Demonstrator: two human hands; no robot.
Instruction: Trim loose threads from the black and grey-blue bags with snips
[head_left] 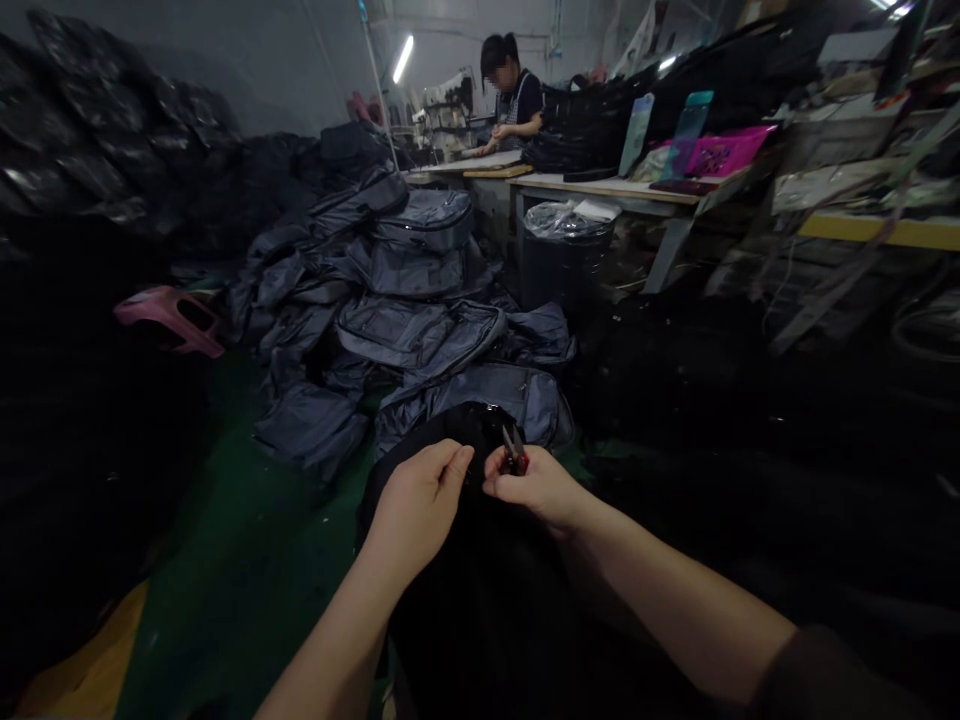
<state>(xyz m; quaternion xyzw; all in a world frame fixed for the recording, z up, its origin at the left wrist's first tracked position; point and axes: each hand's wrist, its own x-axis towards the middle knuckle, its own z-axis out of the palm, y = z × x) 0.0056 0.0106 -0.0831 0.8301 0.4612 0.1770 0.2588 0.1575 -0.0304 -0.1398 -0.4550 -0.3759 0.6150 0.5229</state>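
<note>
A piece of black fabric point(480, 560), perhaps a bag, lies over my lap, its details lost in the dark. My left hand point(424, 495) is closed at its upper left edge, thumb and forefinger pinched together on the cloth. Facing it, a short gap to the right, my right hand point(536, 485) grips a small pair of scissors point(515, 450) with red handles. Their two blades point up and stand slightly apart. A small shiny spot shows on the fabric just above the blades.
Dark grey-blue backpacks point(420, 330) lie heaped ahead on the green floor point(247, 560). A pink stool point(169, 315) stands left. Behind, a person point(517, 100) works at a table point(600, 187) near a lined bin point(566, 250). A pink basket point(731, 152) and bottles stand there.
</note>
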